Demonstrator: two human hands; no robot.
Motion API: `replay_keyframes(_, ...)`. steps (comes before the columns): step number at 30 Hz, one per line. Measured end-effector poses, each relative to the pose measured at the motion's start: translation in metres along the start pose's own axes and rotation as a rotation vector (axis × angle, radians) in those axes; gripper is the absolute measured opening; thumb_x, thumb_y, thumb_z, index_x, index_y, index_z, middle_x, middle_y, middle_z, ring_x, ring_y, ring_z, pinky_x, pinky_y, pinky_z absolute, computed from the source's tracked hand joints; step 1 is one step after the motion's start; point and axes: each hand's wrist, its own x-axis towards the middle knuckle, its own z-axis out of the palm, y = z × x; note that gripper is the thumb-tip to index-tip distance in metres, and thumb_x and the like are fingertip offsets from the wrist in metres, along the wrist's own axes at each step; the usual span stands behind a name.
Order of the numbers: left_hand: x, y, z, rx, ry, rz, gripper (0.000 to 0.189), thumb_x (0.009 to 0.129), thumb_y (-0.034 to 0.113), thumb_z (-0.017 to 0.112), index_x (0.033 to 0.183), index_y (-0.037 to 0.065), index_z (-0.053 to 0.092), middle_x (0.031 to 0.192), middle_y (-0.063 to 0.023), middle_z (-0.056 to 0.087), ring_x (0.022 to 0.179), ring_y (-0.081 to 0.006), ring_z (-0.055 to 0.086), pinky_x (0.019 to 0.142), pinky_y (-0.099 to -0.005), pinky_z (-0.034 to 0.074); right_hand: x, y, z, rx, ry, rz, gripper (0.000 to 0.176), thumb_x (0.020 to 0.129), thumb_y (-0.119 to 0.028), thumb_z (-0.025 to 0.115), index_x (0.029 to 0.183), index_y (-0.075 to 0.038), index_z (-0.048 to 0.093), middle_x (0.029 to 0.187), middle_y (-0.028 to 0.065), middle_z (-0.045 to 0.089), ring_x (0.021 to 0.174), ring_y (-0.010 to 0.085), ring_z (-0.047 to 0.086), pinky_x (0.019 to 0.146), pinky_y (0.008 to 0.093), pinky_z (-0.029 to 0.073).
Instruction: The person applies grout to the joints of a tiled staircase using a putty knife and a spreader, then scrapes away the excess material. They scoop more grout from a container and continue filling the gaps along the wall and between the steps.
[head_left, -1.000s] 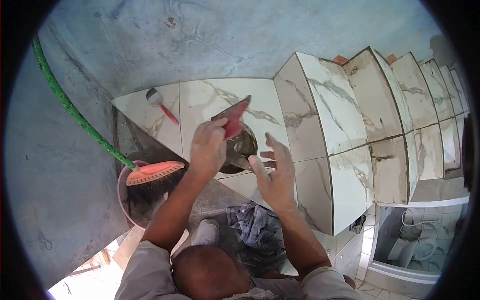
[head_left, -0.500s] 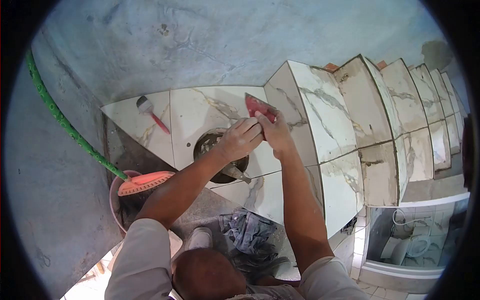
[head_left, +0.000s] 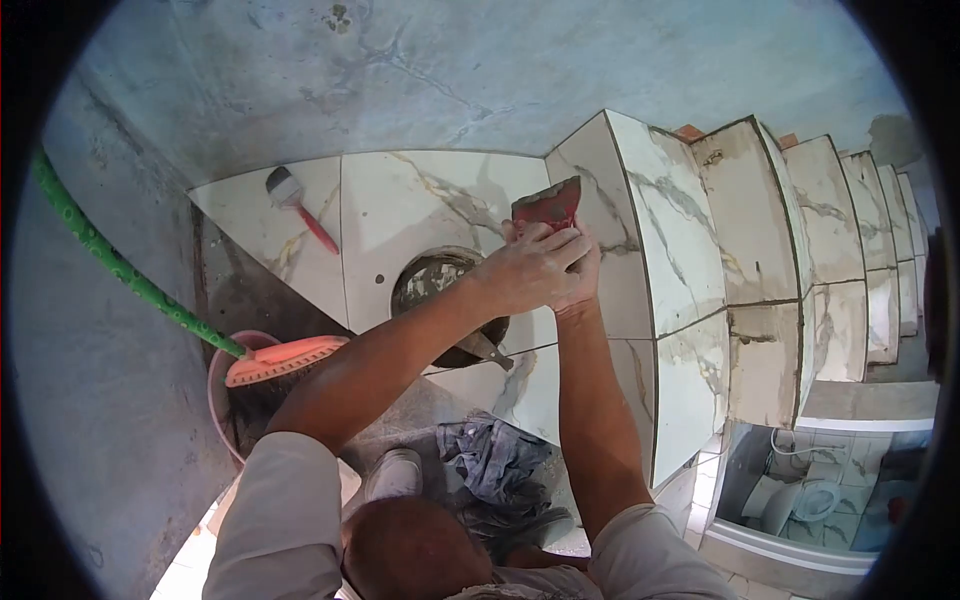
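With the left hand (head_left: 525, 272) over the right hand (head_left: 585, 292), fingers of both closed on the red spatula (head_left: 548, 205) at the stair tile (head_left: 640, 235) edge, firm low-angled strokes along the joint should fill it best.

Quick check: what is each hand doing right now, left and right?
Left hand: closed on the red spreader.
Right hand: mostly hidden under the left; cannot tell.

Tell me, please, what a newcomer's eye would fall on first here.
At the centre, the left hand lies over the right hand, both clasping a red spreader held where the landing tile meets the first marble stair tile. Just left of them sits a mortar bowl. A green hose crosses the left wall.
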Motion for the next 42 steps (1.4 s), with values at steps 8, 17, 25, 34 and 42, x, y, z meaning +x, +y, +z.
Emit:
replay_keyframes(8, 0.003, -0.012, -0.012, -0.21, 0.074, -0.077, 0.005, 0.073, 0.004, 0.063, 0.078, 0.005, 0.061, 0.117, -0.0142, 0.052, 0.105, -0.0322, 0.053, 0.092, -0.0419, 0.045, 0.05, -0.001, -0.035, 0.05, -0.247, -0.074, 0.045, 0.088, -0.034, 0.057, 0.113, 0.003, 0.059, 0.104, 0.0153, 0.061, 0.104, 0.0307, 0.058, 0.09, 0.0402, 0.048)
replay_keyframes(17, -0.111, -0.158, -0.011, 0.244, 0.237, -0.803, 0.024, 0.075, 0.006, 0.065, 0.099, 0.003, 0.061, 0.101, -0.0177, 0.059, 0.103, -0.0378, 0.054, 0.091, -0.0449, 0.044, 0.131, 0.005, -0.043, -1.858, 0.35, -0.793, 0.061, 0.076, -0.036, 0.072, 0.129, -0.008, 0.059, 0.135, 0.0184, 0.04, 0.125, 0.0372, 0.039, 0.106, 0.047, 0.033)
replay_keyframes(25, -0.121, -0.161, 0.006, 0.493, 0.109, -0.813, 0.032, 0.08, 0.014, 0.063, 0.104, -0.004, 0.053, 0.115, -0.0226, 0.05, 0.112, -0.0401, 0.048, 0.097, -0.0507, 0.039, 0.179, 0.033, -0.052, -1.945, 0.406, -0.892, 0.053, 0.08, -0.042, 0.067, 0.121, -0.008, 0.065, 0.141, 0.019, 0.036, 0.125, 0.0431, 0.031, 0.105, 0.0562, 0.028)
replay_keyframes(34, -0.111, -0.161, 0.008, 0.54, -0.068, -0.86, 0.036, 0.082, 0.016, 0.059, 0.109, -0.006, 0.049, 0.12, -0.0266, 0.046, 0.115, -0.0444, 0.044, 0.096, -0.0545, 0.037, 0.178, 0.019, -0.047, -1.973, 0.346, -0.69, 0.052, 0.082, -0.043, 0.066, 0.121, -0.009, 0.065, 0.138, 0.0149, 0.042, 0.123, 0.0386, 0.035, 0.099, 0.0551, 0.033)
replay_keyframes(42, -0.109, -0.161, 0.009, 0.579, -0.125, -0.869, 0.035, 0.081, 0.015, 0.06, 0.107, -0.005, 0.049, 0.12, -0.0265, 0.046, 0.115, -0.0442, 0.043, 0.097, -0.0542, 0.036, 0.148, -0.022, 0.006, -2.083, 0.3, -0.196, 0.052, 0.083, -0.047, 0.064, 0.12, -0.01, 0.064, 0.134, 0.0128, 0.05, 0.123, 0.0366, 0.039, 0.096, 0.0592, 0.037)
